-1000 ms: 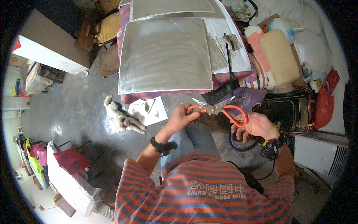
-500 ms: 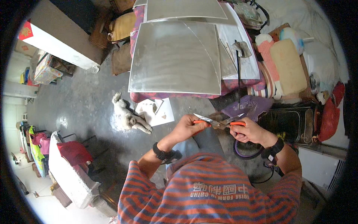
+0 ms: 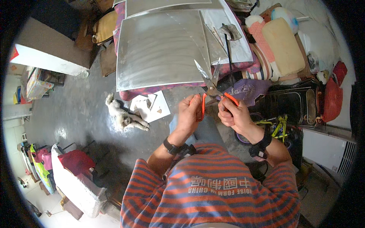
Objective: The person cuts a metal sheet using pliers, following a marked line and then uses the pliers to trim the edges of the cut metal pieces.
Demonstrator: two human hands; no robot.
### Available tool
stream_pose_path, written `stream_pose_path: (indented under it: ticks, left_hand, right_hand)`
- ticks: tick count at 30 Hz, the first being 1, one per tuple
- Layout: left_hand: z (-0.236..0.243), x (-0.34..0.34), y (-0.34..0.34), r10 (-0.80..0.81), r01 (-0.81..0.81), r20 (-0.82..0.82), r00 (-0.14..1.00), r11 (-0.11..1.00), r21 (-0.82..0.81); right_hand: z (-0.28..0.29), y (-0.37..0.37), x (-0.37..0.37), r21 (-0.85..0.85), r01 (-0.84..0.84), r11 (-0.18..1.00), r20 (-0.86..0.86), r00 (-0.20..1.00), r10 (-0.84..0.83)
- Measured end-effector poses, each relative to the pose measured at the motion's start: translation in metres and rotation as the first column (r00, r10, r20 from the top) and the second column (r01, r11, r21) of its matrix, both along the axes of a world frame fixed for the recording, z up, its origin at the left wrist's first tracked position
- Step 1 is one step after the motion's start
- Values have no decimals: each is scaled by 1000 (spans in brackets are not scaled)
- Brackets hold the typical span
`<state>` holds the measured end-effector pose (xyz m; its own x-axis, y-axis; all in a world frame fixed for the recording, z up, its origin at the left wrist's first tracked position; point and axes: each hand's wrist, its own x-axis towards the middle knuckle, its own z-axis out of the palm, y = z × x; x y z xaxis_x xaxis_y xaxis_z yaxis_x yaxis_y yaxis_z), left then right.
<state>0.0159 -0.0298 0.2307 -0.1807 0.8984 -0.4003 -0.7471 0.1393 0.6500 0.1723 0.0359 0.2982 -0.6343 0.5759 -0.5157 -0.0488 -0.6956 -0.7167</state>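
Note:
In front of me I hold a pair of tin snips (image 3: 211, 89) with orange handles and bare metal blades. The blades point away from me and are spread apart in a V, their tips over the near edge of the table. My left hand (image 3: 188, 113) is closed around the left handle. Around the right handle my right hand (image 3: 235, 117) is wrapped. Nothing lies between the blades. Beyond them, a large flat grey sheet (image 3: 159, 49) with a curved line near its right side rests on the table.
A purple patterned cloth (image 3: 118, 64) shows under the sheet. On the floor lie a white dog (image 3: 119, 114) and a white board (image 3: 157, 108) with scraps on it. A cushion (image 3: 285, 45) and a dark case (image 3: 292, 102) are on the right; a white-covered table (image 3: 76, 182) stands lower left.
The tin snips have swung from lying crosswise to pointing away from me. Both hands have turned with them, still gripping the handles. My view has shifted slightly.

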Motion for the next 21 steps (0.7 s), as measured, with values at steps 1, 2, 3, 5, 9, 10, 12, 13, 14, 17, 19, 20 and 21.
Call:
stream_pose_path:
  ticks: [1, 2, 3, 5, 9, 10, 12, 13, 14, 17, 19, 20, 21]
  left_hand:
    - [-5, 4, 3, 11, -11, -9, 1000, 1000, -15]
    - [-10, 8, 4, 24, -25, -19, 1000, 999, -32]
    - [-13, 12, 4, 18, -19, -17, 1000, 999, -38]
    - [-21, 19, 5, -47, 49, 49, 998, 998, -41]
    - [-40, 39, 15, -159, 169, 231, 960, 985, -22]
    - [-48, 44, 18, -198, 213, 281, 939, 977, -25]
    - [-71, 55, 21, -232, 282, 345, 909, 954, -103]
    - [-83, 63, 22, -232, 288, 352, 907, 951, -115]
    - [-94, 73, 22, -238, 289, 266, 934, 942, -172]
    - [-126, 84, 18, -301, 336, 174, 938, 912, -234]
    - [-129, 90, 24, -334, 319, -24, 942, 917, -241]
    - [-151, 83, 28, -444, 405, -173, 879, 888, -218]
    - [-162, 71, 38, -591, 497, -305, 747, 801, -334]
  right_hand:
    - [-3, 1, 3, -2, 7, 1000, 2, 1000, -7]
    - [-7, 1, 7, 19, -8, 1000, 20, 1000, 8]
    - [-11, 1, 12, 40, -25, 999, 38, 999, 23]
    - [-21, 5, 25, -69, -41, 997, -81, 996, 36]
    - [-38, 9, 54, -347, 184, 920, -184, 948, -260]
    - [-71, 9, 74, -409, 169, 897, -312, 897, -312]
    - [-99, -1, 86, -300, 181, 937, -232, 939, -256]
    - [-106, -6, 91, -177, 169, 969, -150, 969, -197]
    - [-111, -12, 92, -89, 118, 989, -237, 962, -137]
    - [-122, -10, 87, 30, -4, 1000, -53, 999, 6]
    - [-138, -2, 90, 22, 3, 1000, -25, 1000, -3]
    - [-150, 6, 91, 30, -6, 1000, -2, 1000, 6]
    - [-164, 10, 93, 34, -11, 999, 23, 1000, 10]
